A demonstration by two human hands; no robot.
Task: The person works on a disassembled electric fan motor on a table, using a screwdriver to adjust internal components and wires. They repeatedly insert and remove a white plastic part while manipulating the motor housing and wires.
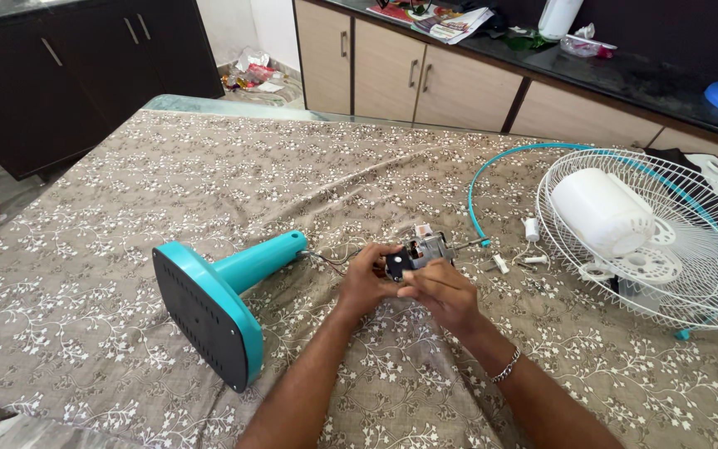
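Motor: small metal-and-black fan motor (419, 252), centre of frame, above the floral tablecloth (126, 191).
My left hand (365, 283): wrapped around its black end.
My right hand (442, 291): fingers pinched on its near side.
Stand: teal plastic fan base (218, 303), lower left, lying tipped over.
Guard: white wire grille (666, 241), right.

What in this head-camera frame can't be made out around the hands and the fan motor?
- Head view: near side of the fan motor, covered by the left hand and right hand.
- Small white parts on the cloth: too small to identify.
- Wire fan guard: cut off by the right edge.
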